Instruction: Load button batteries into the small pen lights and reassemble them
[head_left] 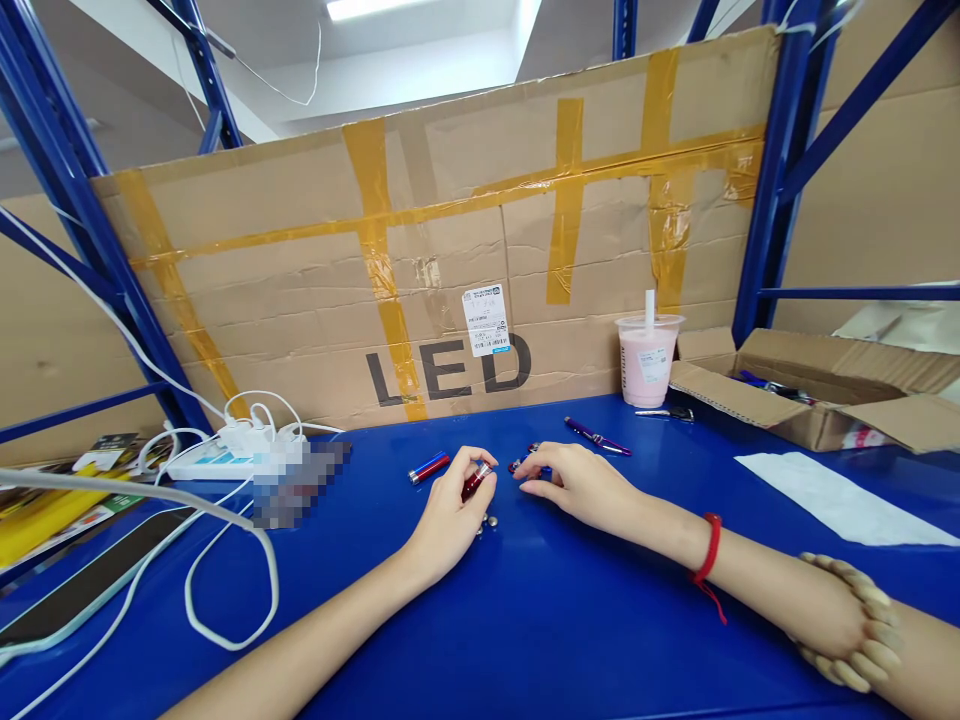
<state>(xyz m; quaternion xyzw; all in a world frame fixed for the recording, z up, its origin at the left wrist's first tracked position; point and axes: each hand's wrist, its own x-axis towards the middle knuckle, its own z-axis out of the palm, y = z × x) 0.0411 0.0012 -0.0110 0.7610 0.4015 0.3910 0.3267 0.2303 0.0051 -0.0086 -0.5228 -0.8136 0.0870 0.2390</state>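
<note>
My left hand (448, 510) is closed around a short, shiny red metal tube (475, 482) with a silver end, like a mini flashlight body. Small round silver pieces that look like button cells (491, 521) lie beside that hand, partly hidden under it. To its left rest a blue tube and a red tube (429, 467) side by side. My right hand (574, 482) hovers low with curved fingers and the thumb apart. Just beyond its fingertips are small red and blue metal parts (514, 466), partly covered by the fingers. A purple pen (598, 436) lies behind it.
A pink drink cup (646, 365) with a straw stands at the back right, near an open cardboard box (817, 400) and a white sheet (851, 498). On the left are a power strip (214, 460), loose white cables and a phone (90, 580). Cardboard (300, 320) walls the back.
</note>
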